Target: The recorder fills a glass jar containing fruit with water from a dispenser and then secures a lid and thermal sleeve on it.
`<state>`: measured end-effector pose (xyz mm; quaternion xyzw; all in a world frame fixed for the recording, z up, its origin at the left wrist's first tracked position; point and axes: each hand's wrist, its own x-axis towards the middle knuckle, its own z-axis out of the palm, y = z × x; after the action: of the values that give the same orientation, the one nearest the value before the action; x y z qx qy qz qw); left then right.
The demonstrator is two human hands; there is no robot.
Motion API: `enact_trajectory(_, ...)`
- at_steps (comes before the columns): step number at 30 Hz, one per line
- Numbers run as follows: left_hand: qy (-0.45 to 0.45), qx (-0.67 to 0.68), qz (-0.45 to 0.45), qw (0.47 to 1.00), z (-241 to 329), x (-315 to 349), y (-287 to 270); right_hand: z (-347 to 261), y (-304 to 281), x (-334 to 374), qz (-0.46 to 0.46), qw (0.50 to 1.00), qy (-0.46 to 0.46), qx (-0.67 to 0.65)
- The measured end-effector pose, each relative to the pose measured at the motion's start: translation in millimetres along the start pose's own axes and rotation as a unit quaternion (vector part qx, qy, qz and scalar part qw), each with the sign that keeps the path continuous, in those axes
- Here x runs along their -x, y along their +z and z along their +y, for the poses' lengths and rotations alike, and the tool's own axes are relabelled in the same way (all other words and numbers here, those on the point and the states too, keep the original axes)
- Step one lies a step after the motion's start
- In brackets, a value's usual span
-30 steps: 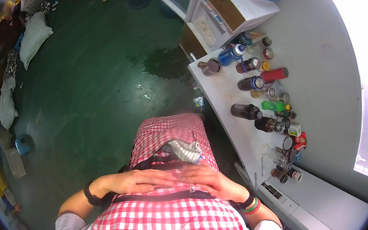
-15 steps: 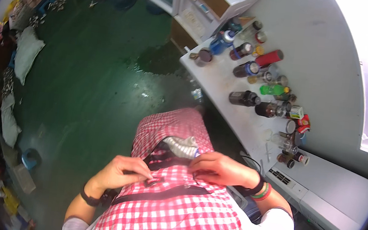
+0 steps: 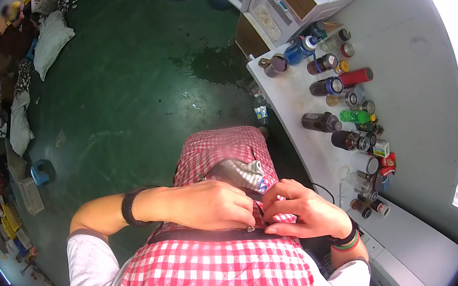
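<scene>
I wear a red-and-white checked apron (image 3: 214, 261) with a dark band (image 3: 195, 235) across the waist. My left hand (image 3: 213, 204) lies over the band, its fingers curled and pinched together; a small pale bit shows at its fingertips, too small to name. Close beside it, my right hand (image 3: 309, 213) has bent fingers closed on a fold of the apron and a dark strip. The fingertips of both hands almost meet. A grey-and-white striped cloth (image 3: 247, 174) sticks out of an opening in the apron just beyond my hands.
At right, a white table (image 3: 292, 113) holds several bottles and jars, including a blue bottle (image 3: 300, 52) and a red flask (image 3: 356, 77). Behind it stands a white cabinet (image 3: 267, 19). White sacks (image 3: 52, 44) and people line the far left. Wet patches (image 3: 216, 64) mark the green floor.
My left hand has moved right across the waist and now meets the right hand. The right hand has shifted slightly right. The whole view has turned a little.
</scene>
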<state>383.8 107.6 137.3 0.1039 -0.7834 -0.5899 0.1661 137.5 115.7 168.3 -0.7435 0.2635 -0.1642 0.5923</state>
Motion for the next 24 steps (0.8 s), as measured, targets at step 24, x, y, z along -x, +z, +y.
enact_trajectory(24,-0.094,-0.107,0.157,0.977,68.1,114.2,-15.5,-3.5,25.8,-80.6,-0.126,0.986,-0.044,0.103)
